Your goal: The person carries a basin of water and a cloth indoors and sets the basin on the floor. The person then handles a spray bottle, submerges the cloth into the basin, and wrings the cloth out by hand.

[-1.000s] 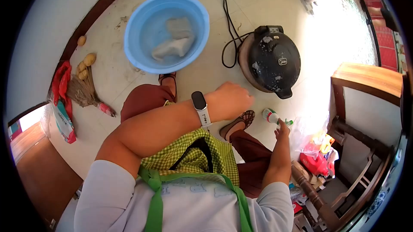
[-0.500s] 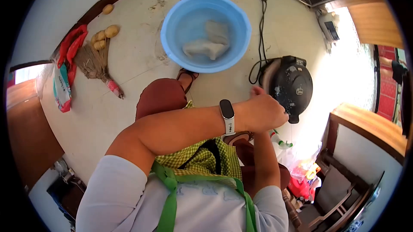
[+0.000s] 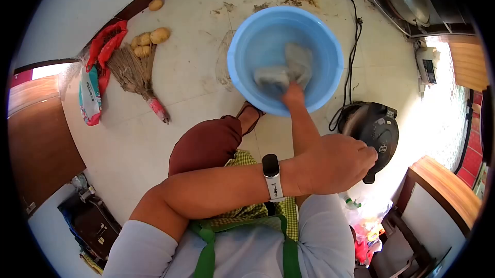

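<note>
A light blue basin (image 3: 235,79) of water stands on the floor, with a wet greyish cloth (image 3: 299,64) lying in it. Reaching in over the near rim, my right hand (image 3: 293,94) has its fingers closed at the cloth's near edge; the fingertips are partly hidden. My left hand (image 3: 337,163), with a white-banded watch (image 3: 271,175) on the wrist, is held above the right forearm. Its fingers are curled into a fist, back up, and no object shows in it. It overlaps the view of a black round electric pan (image 3: 379,133).
A black cable (image 3: 353,46) runs beside the basin. To the left lie a straw brush (image 3: 129,71), potatoes (image 3: 160,35), a red bag (image 3: 105,46) and a white-teal packet (image 3: 90,97). A wooden chair (image 3: 428,190), plastic bags (image 3: 366,221) and a green-capped bottle (image 3: 353,203) are at the lower right.
My right hand has gone from the bottle beside my foot into the basin and taken hold of the cloth. My left fist has moved right and down in view. The view has swung left.
</note>
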The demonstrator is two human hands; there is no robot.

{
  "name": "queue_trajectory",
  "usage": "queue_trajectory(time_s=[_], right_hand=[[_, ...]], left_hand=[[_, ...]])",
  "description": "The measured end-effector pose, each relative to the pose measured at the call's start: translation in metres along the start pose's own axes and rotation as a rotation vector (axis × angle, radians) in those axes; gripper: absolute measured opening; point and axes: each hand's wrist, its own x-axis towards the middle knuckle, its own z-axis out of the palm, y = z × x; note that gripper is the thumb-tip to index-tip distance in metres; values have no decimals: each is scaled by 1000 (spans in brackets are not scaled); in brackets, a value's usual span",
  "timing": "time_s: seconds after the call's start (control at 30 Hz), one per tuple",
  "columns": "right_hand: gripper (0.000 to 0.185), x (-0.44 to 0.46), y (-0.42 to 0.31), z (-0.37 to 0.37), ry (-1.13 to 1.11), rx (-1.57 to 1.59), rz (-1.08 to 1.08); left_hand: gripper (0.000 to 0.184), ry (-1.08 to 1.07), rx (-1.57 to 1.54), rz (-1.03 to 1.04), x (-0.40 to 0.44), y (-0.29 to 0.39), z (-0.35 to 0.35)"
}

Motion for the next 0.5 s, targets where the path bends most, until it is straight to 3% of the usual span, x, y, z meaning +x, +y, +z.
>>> queue_trajectory(time_s=[0.13,0.2,0.23,0.27,0.3,0.33,0.4,0.47,0.5], right_hand=[[51,9,22,-23,-19,283,10],[42,-5,23,-55,-1,606,-37],[42,-13,20,-65,4,594,-36],[28,-21,16,-71,74,829,23],[17,-28,13,-82,153,1065,77],[17,-34,17,-93,173,1058,76],[12,-48,22,-124,-92,1556,-254],[14,-67,16,-157,-43,1501,-200],[17,-81,4,-175,-12,1465,-137]], left_hand=[[9,96,-131,-140,7,2,-8],[10,153,-189,-201,10,2,-11],[10,195,-247,-271,11,2,-12],[12,257,-446,-381,11,-3,-10],[13,347,-431,-402,12,-12,-12],[14,439,-417,-421,14,-26,-13],[23,607,-541,-753,18,-64,-23],[38,822,-903,-850,17,-55,-46],[37,764,-859,-933,17,-47,-58]])
